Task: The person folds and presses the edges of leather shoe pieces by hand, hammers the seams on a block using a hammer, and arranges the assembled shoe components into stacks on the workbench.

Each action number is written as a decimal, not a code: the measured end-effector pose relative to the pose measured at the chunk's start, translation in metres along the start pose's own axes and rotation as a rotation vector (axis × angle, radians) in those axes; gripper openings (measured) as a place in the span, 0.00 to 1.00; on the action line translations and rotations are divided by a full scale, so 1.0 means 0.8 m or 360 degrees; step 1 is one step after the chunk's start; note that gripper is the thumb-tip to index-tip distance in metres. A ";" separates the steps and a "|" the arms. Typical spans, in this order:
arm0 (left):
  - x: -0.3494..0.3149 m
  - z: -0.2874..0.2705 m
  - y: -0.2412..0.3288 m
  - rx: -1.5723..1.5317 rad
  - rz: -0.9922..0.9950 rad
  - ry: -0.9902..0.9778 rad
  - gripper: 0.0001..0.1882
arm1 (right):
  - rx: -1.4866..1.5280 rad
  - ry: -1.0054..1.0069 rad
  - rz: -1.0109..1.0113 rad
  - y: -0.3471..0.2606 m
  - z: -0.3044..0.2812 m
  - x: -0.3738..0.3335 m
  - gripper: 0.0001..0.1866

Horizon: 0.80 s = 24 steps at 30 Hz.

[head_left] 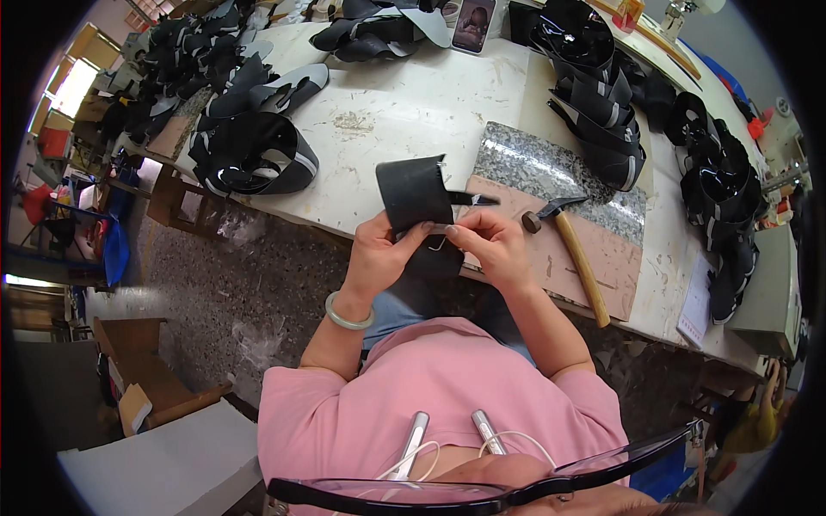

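Note:
My left hand point(381, 252) and my right hand point(494, 246) meet in front of me at the table's near edge, fingertips pinched close together. Between them is a curved black shoe upper point(415, 191), its band standing up above my left fingers. More black material hangs below the fingertips, with a thin pale curved edge or thread that I cannot make out clearly. A narrow dark piece point(471, 199) with a pale mark juts out just beyond my right fingers; whether it belongs to the upper, I cannot tell. Right of my right hand lies a hammer point(582, 271) with a wooden handle.
Under the hammer is a pinkish board point(615, 258), beside a speckled granite slab point(542, 163). Black shoe uppers lie at the left point(258, 155) and in overlapping rows at the right point(602, 129). A phone point(473, 26) stands at the back. White paper point(695, 301) lies far right.

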<state>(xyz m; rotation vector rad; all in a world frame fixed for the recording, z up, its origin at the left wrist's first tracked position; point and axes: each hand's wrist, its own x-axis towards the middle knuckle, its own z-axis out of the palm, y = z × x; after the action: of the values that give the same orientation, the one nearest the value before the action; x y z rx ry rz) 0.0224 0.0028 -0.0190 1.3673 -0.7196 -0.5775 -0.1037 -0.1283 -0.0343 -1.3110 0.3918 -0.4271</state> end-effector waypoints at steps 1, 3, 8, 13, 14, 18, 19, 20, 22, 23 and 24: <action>0.000 -0.004 0.000 -0.0001 -0.0001 0.0003 0.09 | -0.0001 -0.0002 0.0002 0.003 -0.001 -0.002 0.08; 0.003 -0.015 0.004 0.0591 0.0228 -0.0022 0.09 | -0.0121 0.0107 -0.0151 0.008 0.000 -0.009 0.07; 0.024 -0.044 0.002 0.0421 0.0015 -0.0011 0.15 | -0.1809 0.0934 -0.0648 -0.014 -0.136 -0.038 0.11; 0.038 -0.007 -0.040 0.0261 -0.0310 -0.0772 0.25 | -0.1915 0.0782 -0.0201 0.004 -0.181 -0.048 0.16; 0.041 0.009 -0.047 0.0120 -0.0366 -0.0830 0.26 | -0.1845 0.0742 -0.0173 0.003 -0.176 -0.045 0.16; 0.053 0.026 -0.060 0.0619 -0.0098 -0.0864 0.28 | -0.1389 0.0719 -0.0020 -0.015 -0.137 -0.051 0.15; 0.053 0.028 -0.066 0.0615 -0.0107 -0.0865 0.28 | -0.1045 0.0735 0.0248 -0.023 -0.124 -0.057 0.16; 0.056 0.031 -0.070 0.0804 0.0008 -0.0834 0.29 | -0.1199 0.0669 -0.0139 -0.014 -0.115 -0.055 0.16; 0.058 0.036 -0.076 0.0969 0.0089 -0.0803 0.32 | -0.1383 0.0606 -0.0413 -0.016 -0.103 -0.066 0.15; 0.059 0.036 -0.077 0.0972 0.0080 -0.0790 0.32 | -0.1556 0.0525 -0.0704 -0.029 -0.087 -0.063 0.14; 0.058 0.037 -0.077 0.1021 0.0101 -0.0764 0.33 | -0.1653 0.0507 -0.0926 -0.040 -0.079 -0.061 0.12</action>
<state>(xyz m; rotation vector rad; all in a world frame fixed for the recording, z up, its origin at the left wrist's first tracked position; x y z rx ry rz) 0.0331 -0.0589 -0.0724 1.8033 -1.4188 -0.6623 -0.1800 -0.1627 -0.0149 -2.3979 0.5209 -1.0049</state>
